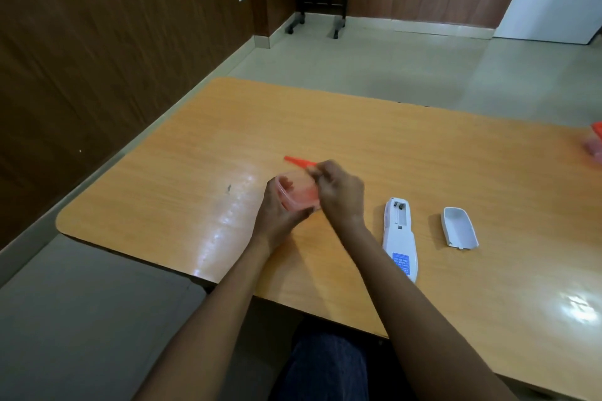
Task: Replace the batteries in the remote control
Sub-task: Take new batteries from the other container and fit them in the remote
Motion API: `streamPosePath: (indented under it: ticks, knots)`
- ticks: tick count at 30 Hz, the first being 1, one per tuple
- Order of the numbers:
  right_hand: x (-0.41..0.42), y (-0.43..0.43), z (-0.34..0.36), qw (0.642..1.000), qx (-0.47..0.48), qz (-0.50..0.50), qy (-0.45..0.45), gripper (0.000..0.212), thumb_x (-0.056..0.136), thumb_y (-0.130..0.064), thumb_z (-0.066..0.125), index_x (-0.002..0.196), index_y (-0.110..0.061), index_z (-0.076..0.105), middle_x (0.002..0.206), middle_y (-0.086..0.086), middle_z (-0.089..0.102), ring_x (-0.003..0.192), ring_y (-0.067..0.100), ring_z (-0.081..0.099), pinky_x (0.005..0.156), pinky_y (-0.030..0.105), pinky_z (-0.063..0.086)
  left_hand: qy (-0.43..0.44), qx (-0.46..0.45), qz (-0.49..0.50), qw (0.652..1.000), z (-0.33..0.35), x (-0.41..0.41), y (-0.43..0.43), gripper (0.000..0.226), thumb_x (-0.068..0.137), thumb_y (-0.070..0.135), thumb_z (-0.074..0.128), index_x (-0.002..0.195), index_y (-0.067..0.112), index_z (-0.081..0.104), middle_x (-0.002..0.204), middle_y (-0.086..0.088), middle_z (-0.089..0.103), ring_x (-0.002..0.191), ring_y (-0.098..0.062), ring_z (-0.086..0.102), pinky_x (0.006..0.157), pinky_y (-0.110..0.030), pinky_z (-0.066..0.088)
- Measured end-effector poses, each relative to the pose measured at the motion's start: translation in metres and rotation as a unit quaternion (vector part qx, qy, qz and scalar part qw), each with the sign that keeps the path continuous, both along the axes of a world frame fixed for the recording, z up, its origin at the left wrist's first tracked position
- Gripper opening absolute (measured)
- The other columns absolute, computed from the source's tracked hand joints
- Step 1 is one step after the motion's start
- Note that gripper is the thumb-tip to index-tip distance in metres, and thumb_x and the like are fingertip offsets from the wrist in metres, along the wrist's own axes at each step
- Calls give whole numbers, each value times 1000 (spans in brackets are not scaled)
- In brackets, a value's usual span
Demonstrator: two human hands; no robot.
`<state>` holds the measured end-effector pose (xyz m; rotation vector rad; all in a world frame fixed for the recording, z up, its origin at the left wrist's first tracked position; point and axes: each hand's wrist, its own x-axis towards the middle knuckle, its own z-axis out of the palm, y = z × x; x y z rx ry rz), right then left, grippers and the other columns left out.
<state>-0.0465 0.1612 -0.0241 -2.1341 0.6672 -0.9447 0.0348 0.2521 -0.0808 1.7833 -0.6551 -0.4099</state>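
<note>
Remote control [400, 238], lengthwise away, just right of right hand [338, 195] curled at lid [296, 160], grasp unclear; left hand [277, 210] gripping tub [301, 195].

Table top [358, 127] under both hands looks like orange wood-grain laminate, smooth and pretty glossy, with white glare patches near the left hand [277, 208] and further out past the right hand [338, 192]. The container [299, 194] the left hand grips is see-through pinkish plastic, thin-looking. Its lid [296, 160], pinched at the right hand's fingertips, is solid orange-red plastic. Just to the right of the right hand, the remote [400, 238] is white plastic, smooth with a soft sheen, and has a blue printed label [400, 262]. The battery cover [460, 227] further right is the same white plastic. The wall [97, 42] off to the left is dark wood-grain panelling, matt.
</note>
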Motion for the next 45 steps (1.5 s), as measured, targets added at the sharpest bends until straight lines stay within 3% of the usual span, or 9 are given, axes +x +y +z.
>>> streamPosePath:
  ticks: [7,11,17,21,26,31,39,43,45]
  knots:
    - [-6,-49,20,977,151,-105,-107,22,95,-19,45,79,-8,57,62,-5,49,58,7,40,50,21,27,-23,55,37,998,-2,-3,-3,92,62,37,82,134,23,27,129,5,50,115,-14,49,82,-28,42]
    - [-25,-62,21,942,179,-250,-136,24,97,-17,38,95,-2,57,73,-3,50,73,17,45,56,23,23,-7,55,39,998,4,-6,-3,119,60,37,83,145,26,1,137,3,42,118,-13,44,83,-27,37]
    - [-49,-49,6,951,211,-223,21,26,91,-7,38,98,-2,63,96,8,62,91,24,54,77,30,40,-39,125,-2,991,5,-10,3,116,62,34,83,147,19,6,153,-4,13,141,-21,22,110,-37,30]
    - [-45,-26,-16,949,237,-158,132,27,88,-2,36,101,-1,60,109,15,64,86,23,51,70,26,35,-40,133,-52,989,7,-10,13,102,69,34,79,146,15,14,153,-5,12,142,-19,16,114,-35,24]
    - [-36,-21,-22,960,143,-141,193,32,82,1,38,107,-4,57,115,12,61,104,28,53,75,29,37,-122,103,-29,987,13,-1,13,49,89,26,58,134,13,44,150,-5,24,139,-22,18,111,-41,29]
    - [-8,-30,-5,971,-14,-36,238,25,86,-7,44,105,-7,60,105,11,66,115,29,43,70,32,39,-428,201,-85,877,33,22,-27,29,91,13,45,112,16,64,125,2,60,125,-25,39,97,-38,32]
    - [6,-42,-2,957,7,-42,288,29,83,-1,42,105,-5,59,105,17,65,108,33,51,68,32,37,-535,324,-188,758,27,32,-76,25,87,30,49,98,15,65,104,0,63,111,-25,41,86,-36,29]
    - [4,-44,-4,966,47,-46,249,33,81,1,41,108,-7,59,107,17,65,100,34,56,68,31,39,-538,331,-188,752,28,37,-75,20,88,28,52,98,15,63,105,-1,61,111,-24,42,85,-35,29]
    - [5,-44,-2,965,31,-46,258,35,81,1,40,109,-7,59,107,17,64,99,34,56,67,31,38,-508,310,-162,787,31,38,-70,19,89,24,51,101,14,62,108,-2,60,112,-25,42,86,-35,30]
